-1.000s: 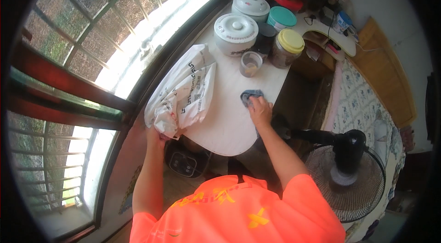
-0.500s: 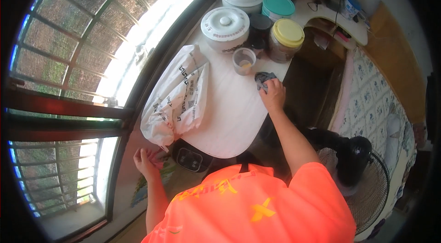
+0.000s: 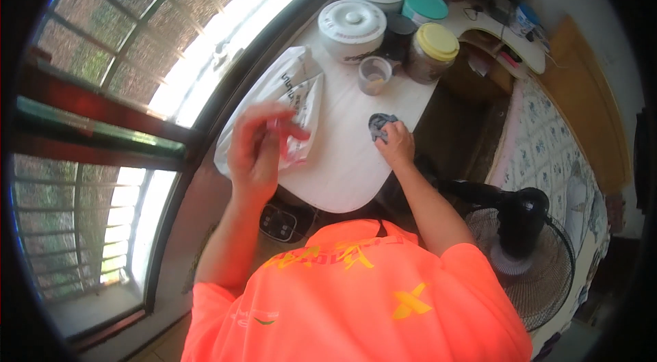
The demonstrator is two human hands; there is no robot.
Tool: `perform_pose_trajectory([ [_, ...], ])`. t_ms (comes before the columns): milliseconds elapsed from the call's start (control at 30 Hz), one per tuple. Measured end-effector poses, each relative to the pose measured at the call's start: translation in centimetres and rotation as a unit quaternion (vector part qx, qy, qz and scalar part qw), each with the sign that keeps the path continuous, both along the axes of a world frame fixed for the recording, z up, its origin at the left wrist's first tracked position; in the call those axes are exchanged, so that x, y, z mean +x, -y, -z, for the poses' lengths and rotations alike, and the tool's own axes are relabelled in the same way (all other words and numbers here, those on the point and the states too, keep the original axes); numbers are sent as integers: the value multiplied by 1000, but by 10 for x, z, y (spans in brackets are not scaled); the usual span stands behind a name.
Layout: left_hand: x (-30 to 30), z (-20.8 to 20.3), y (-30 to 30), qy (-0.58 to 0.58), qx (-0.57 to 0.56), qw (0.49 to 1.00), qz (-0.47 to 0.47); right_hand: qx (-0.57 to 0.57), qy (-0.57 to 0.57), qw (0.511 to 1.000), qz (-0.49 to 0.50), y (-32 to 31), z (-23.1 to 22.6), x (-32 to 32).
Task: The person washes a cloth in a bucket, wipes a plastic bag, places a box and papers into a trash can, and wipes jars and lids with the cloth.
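My right hand [image 3: 397, 146] is closed on a crumpled dark grey cloth [image 3: 380, 125], pressed to the white tabletop [image 3: 342, 170] near its right edge. Raised in front of a white plastic bag [image 3: 294, 74] with dark print, my left hand [image 3: 256, 150] has its fingers curled round a thin pinkish-red piece [image 3: 293, 150]. Motion smears that piece, so its kind does not show. Beyond the cloth stands a small clear plastic cup [image 3: 374, 76] with something brownish at its bottom.
Two white lidded pots [image 3: 352, 30], a yellow-lidded jar [image 3: 434, 53], a dark jar [image 3: 399, 39] and a teal-lidded tub [image 3: 425, 6] crowd the far end. A barred window [image 3: 137, 33] lies left. On the right stands a black fan [image 3: 523, 246].
My left hand has risen from beside the table's near left corner to above the bag, carrying the pinkish piece. My right hand and the cloth have shifted slightly nearer and left.
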State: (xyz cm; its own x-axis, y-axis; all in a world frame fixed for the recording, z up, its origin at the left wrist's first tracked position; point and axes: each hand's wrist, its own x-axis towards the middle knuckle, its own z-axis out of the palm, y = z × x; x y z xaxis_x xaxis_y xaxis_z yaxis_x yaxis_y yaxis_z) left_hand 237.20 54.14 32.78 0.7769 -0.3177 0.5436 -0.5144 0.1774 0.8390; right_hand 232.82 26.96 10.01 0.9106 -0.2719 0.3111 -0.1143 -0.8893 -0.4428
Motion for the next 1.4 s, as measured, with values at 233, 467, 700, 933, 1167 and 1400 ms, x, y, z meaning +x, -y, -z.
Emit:
perform_pose_trajectory([
  [233,59,-83,5,184,-109,977,24,4,-5,1000,-7,-1,-1,6],
  [467,78,-120,4,327,33,931,-159,12,-52,997,-47,11,-2,4],
  [700,81,-81,-4,-29,671,711,-208,30,-110,988,-109,19,-18,12],
  [933,124,-6,96,-49,558,826,-62,39,-110,980,-160,31,-21,17],
  [1167,174,87,142,-354,205,895,-178,480,-337,802,-110,71,-48,48],
  [1400,227,116,145,-159,287,894,-306,618,-31,778,-105,82,-186,141],
])
